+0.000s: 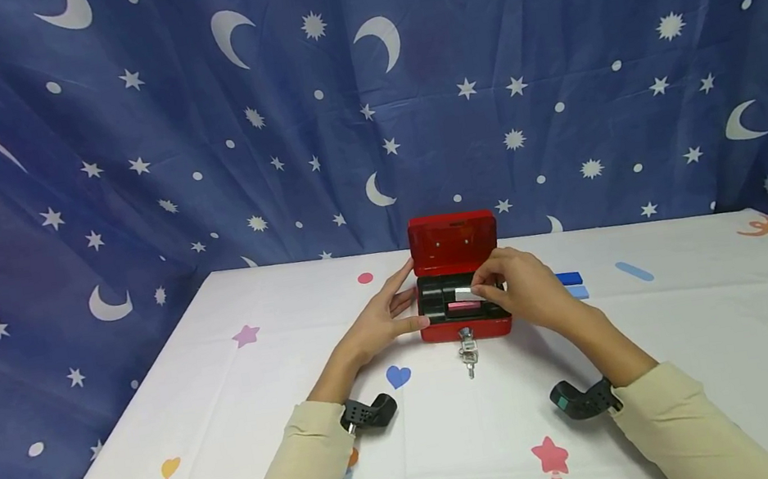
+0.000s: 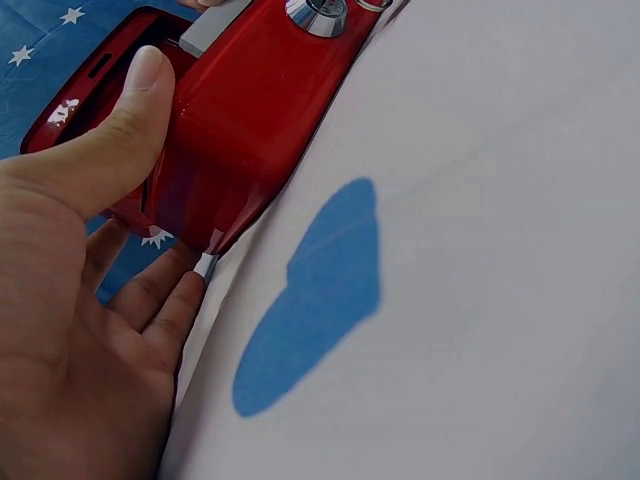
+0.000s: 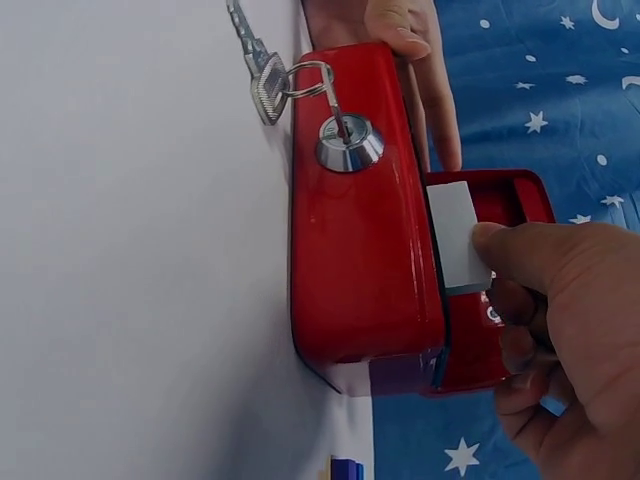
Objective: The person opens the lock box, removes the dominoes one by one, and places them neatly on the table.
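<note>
A small red cash box [image 1: 467, 330] stands with its lid [image 1: 454, 241] raised and a black tray [image 1: 432, 300] inside. My right hand [image 1: 525, 285] pinches a white rectangular block [image 3: 459, 235] between thumb and fingers, over the tray. Below it in the head view, a pink block [image 1: 463, 305] lies in the tray. My left hand [image 1: 381, 318] rests against the box's left side, fingers extended, with the thumb [image 2: 148, 95] at the front rim. From the front lock [image 3: 350, 143] hangs a key [image 3: 268, 88] on a ring.
A dark blue block [image 1: 569, 278] and a light blue block [image 1: 577, 292] lie right of the box, partly behind my right hand. The white tablecloth [image 1: 230, 403] carries printed shapes. Behind the table hangs a blue star-and-moon curtain [image 1: 299, 70].
</note>
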